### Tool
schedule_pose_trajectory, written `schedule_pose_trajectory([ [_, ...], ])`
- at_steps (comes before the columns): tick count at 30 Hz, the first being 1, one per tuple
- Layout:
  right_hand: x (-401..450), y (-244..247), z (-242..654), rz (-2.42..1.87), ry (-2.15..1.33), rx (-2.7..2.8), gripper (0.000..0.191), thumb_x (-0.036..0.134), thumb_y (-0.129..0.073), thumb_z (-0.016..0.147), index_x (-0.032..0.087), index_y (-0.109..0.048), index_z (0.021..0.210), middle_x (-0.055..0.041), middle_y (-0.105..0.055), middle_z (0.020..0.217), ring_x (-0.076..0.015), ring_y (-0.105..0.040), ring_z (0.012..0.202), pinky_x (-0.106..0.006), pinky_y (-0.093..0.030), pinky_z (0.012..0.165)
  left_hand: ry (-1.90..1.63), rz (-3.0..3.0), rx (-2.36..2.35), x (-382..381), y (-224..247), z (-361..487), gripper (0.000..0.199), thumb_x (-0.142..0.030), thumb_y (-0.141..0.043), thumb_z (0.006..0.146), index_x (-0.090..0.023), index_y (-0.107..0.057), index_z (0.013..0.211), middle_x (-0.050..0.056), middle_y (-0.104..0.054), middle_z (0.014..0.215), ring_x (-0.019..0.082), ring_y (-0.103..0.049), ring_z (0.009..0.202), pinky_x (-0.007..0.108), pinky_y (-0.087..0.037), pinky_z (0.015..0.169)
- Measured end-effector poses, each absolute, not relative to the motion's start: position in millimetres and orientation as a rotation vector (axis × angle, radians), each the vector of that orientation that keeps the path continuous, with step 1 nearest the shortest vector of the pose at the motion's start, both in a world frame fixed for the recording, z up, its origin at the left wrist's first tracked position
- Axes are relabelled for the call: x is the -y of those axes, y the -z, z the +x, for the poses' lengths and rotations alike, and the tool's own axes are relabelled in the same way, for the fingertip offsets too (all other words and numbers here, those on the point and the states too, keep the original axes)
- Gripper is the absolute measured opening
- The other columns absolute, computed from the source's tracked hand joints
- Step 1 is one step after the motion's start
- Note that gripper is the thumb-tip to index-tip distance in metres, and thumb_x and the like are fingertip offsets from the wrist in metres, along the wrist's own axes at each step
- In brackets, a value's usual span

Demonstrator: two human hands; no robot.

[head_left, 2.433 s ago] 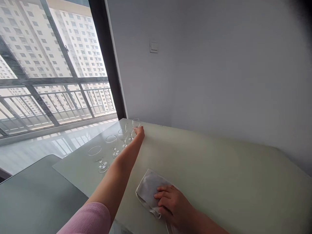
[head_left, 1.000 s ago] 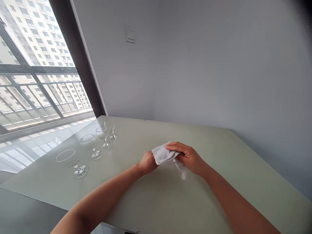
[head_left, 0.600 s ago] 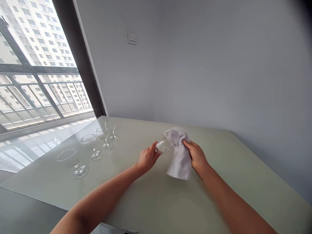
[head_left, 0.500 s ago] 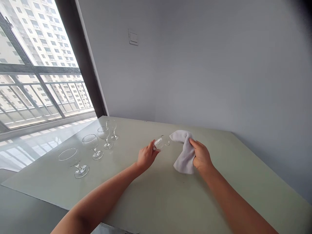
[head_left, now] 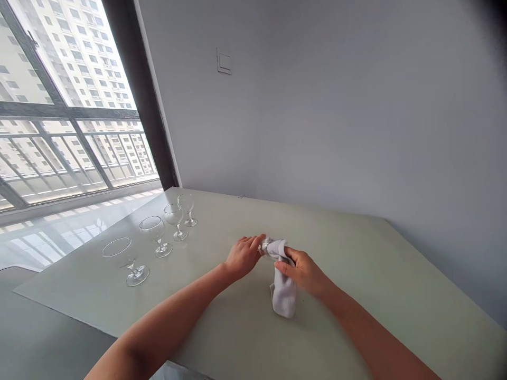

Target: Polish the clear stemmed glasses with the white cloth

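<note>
Your pale, smooth, satiny counter (head_left: 344,295) spreads across the lower frame. Your left hand (head_left: 242,256), near the centre, is curled closed around the stem end of the held glass (head_left: 264,247). Your right hand (head_left: 303,272), just right of it, pinches the cloth (head_left: 284,295) between thumb and fingers. At centre left, four stemmed glasses (head_left: 137,275) stand upright in a slanting row, clear and round-bowled with flat round feet. Your cloth is soft, white and folded, its lower end hanging down. It covers the tilted held glass's bowl; how much is inside, you can't tell.
</note>
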State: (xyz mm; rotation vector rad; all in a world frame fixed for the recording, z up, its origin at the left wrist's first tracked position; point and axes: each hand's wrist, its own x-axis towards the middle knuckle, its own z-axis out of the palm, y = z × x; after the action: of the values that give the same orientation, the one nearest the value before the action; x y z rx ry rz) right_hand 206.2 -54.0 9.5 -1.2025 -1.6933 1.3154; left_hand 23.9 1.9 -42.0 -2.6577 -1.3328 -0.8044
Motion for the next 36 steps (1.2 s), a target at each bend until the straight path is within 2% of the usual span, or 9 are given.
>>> schedule_pose_trajectory([
  [4, 51.9, -2.5, 203.5, -1.15, -1.376, 1.592, 0.036, 0.036, -0.054, 0.075, 0.017, -0.06, 0.106, 0.0025, -0.045, 0.061, -0.0101, -0.038, 0.055, -0.023, -0.031, 0.051, 0.79, -2.664, 1.238, -1.7, 46.1, 25.2, 0.039, -0.016, -0.042, 0.083, -0.016, -0.038, 0.121, 0.008, -0.063, 0.096, 0.019, -0.06, 0.086, 0.032, -0.044, 0.076],
  [9, 48.5, -4.4, 205.8, -1.254, -1.051, 1.501, 0.031, 0.037, -0.059, 0.072, 0.019, -0.063, 0.097, 0.0019, -0.049, 0.062, -0.0102, -0.039, 0.053, -0.023, -0.032, 0.049, 0.766, -2.6, 1.338, -4.4, 49.3, 26.4, 0.038, -0.027, -0.044, 0.086, -0.016, -0.037, 0.122, 0.008, -0.062, 0.097, 0.019, -0.061, 0.08, 0.03, -0.045, 0.069],
  [11, 49.8, -6.8, 205.2, -1.245, -1.134, 1.441, 0.031, 0.038, -0.059, 0.071, 0.018, -0.063, 0.095, 0.0027, -0.047, 0.059, -0.0094, -0.037, 0.05, -0.023, -0.031, 0.047, 0.753, -2.584, 1.357, -5.5, 48.9, 25.4, 0.04, -0.028, -0.044, 0.086, -0.016, -0.036, 0.123, 0.008, -0.062, 0.097, 0.019, -0.061, 0.079, 0.03, -0.045, 0.068],
  [15, 57.4, -6.6, 202.1, -1.106, -1.415, 1.462, 0.026, 0.036, -0.058, 0.073, 0.018, -0.061, 0.092, 0.0037, -0.043, 0.059, -0.0098, -0.039, 0.053, -0.023, -0.034, 0.05, 0.736, -2.677, 1.307, -6.5, 45.7, 21.0, 0.048, -0.021, -0.042, 0.086, -0.015, -0.026, 0.131, 0.005, -0.064, 0.086, 0.017, -0.061, 0.077, 0.028, -0.044, 0.065],
  [20, 63.9, 8.5, 206.6, -1.254, -1.23, 1.636, 0.015, 0.031, -0.063, 0.068, 0.019, -0.061, 0.077, 0.0034, -0.048, 0.061, -0.0116, -0.044, 0.059, -0.024, -0.034, 0.054, 0.613, -2.865, 1.142, -3.0, 41.8, 19.9, 0.051, -0.03, -0.042, 0.087, -0.016, -0.025, 0.133, 0.001, -0.063, 0.072, 0.015, -0.06, 0.062, 0.024, -0.04, 0.056],
  [25, 63.3, 14.0, 212.0, -1.194, -1.392, 1.186, 0.023, 0.035, -0.068, 0.063, 0.017, -0.062, 0.077, 0.0022, -0.051, 0.06, -0.0112, -0.044, 0.054, -0.025, -0.036, 0.053, 0.774, -2.641, 1.028, 5.5, 33.3, 28.6, 0.044, -0.032, -0.045, 0.086, -0.019, -0.037, 0.128, 0.008, -0.064, 0.088, 0.02, -0.059, 0.089, 0.037, -0.038, 0.085],
  [28, 66.7, 7.3, 214.3, -1.07, -1.538, 0.94, 0.033, 0.038, -0.069, 0.064, 0.017, -0.062, 0.088, 0.0001, -0.055, 0.065, -0.0116, -0.046, 0.056, -0.026, -0.038, 0.055, 0.822, -2.606, 0.96, 8.8, 23.7, 29.7, 0.035, -0.036, -0.044, 0.086, -0.024, -0.048, 0.119, 0.005, -0.064, 0.082, 0.017, -0.058, 0.085, 0.04, -0.031, 0.093],
  [33, 88.0, 2.2, 226.6, -1.106, -1.411, 1.364, 0.024, 0.035, -0.069, 0.066, 0.018, -0.063, 0.082, 0.0019, -0.053, 0.065, -0.0113, -0.046, 0.059, -0.024, -0.036, 0.056, 0.751, -3.003, 1.039, 13.1, 1.1, 20.4, 0.041, -0.05, -0.039, 0.085, -0.023, -0.057, 0.109, 0.0, -0.058, 0.063, 0.012, -0.055, 0.062, 0.025, -0.038, 0.068],
  [36, 98.9, 5.3, 233.3, -1.136, -1.423, 1.552, 0.023, 0.037, -0.068, 0.066, 0.018, -0.063, 0.077, 0.0022, -0.053, 0.064, -0.0115, -0.045, 0.059, -0.024, -0.035, 0.055, 0.362, -3.454, 0.966, 19.2, -10.5, 17.7, 0.043, -0.05, -0.031, 0.087, -0.022, -0.062, 0.096, -0.003, -0.056, 0.059, 0.009, -0.051, 0.055, 0.02, -0.036, 0.056],
])
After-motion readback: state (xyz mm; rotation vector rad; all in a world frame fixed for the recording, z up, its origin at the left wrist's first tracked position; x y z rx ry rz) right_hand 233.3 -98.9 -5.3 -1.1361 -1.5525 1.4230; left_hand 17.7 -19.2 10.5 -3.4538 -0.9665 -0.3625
